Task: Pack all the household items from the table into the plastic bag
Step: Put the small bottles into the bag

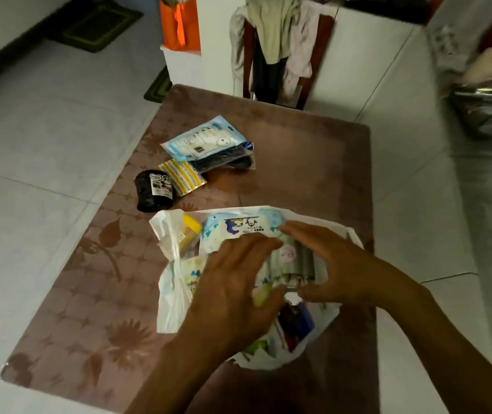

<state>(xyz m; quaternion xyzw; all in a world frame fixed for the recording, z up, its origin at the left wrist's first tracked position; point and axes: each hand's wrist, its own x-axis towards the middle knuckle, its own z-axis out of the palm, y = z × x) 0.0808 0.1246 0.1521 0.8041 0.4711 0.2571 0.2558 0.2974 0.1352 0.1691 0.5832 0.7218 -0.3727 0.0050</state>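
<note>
A white plastic bag (170,297) lies open on the table's near half. Inside it I see a yellow-capped bottle (191,228), a baby wipes pack (246,228) and other packets. A grey striped pack (297,259) with a cartoon face sits over the bag's mouth. My left hand (232,282) grips its left end and my right hand (325,264) grips its right end, fingers on top and thumbs below. Farther back on the table lie a black roll of bags (152,191), a yellow striped packet (183,176), a blue-white packet (205,140) and a clear pouch with a black item (232,159).
The table (304,162) has a brown flowered cover. A chair draped with clothes (277,46) stands behind its far edge. An orange bag (179,23) is at the back. A pile of clothes and bags (489,94) is at the right. The floor is tiled.
</note>
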